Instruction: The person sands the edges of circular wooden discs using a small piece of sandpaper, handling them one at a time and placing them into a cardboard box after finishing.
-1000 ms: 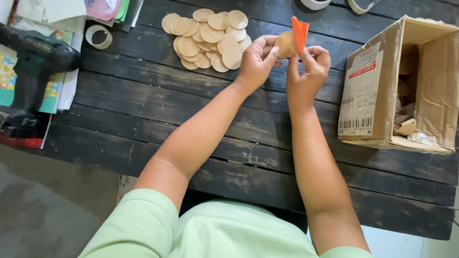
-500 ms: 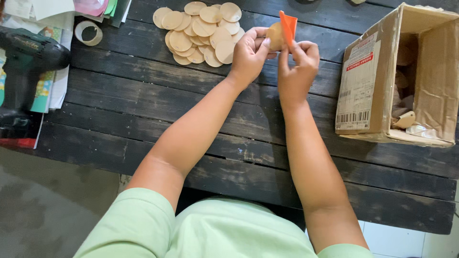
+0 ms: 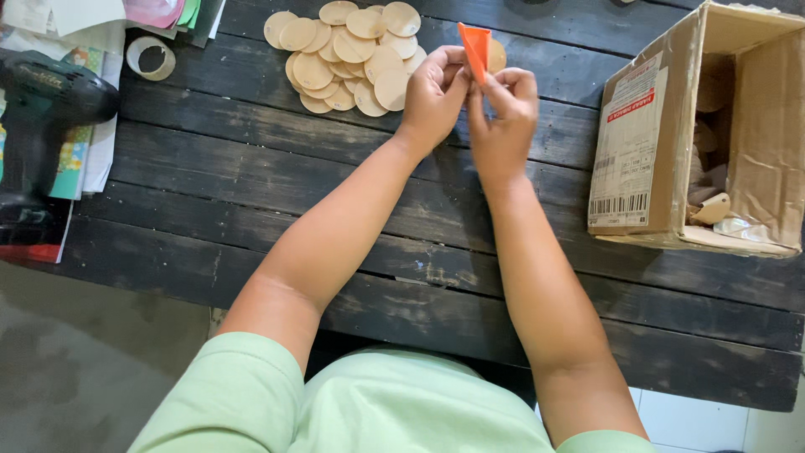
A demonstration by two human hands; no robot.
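From my remote seat I see both hands raised over the dark plank table (image 3: 251,168), meeting at about twelve o'clock. The left hand (image 3: 432,92) and right hand (image 3: 503,117) pinch a folded orange piece (image 3: 475,49) between fingertips, held upright, I judge so its edge can be worked. A tan disc (image 3: 497,55) peeks out behind it; whether a hand holds it I cannot tell. The pile of wooden discs (image 3: 344,59) lies just beside, at eleven o'clock, within easy reach. An open cardboard box (image 3: 671,151) sits at three o'clock, a drill (image 3: 46,109) at nine o'clock and a tape roll (image 3: 151,57) at ten.
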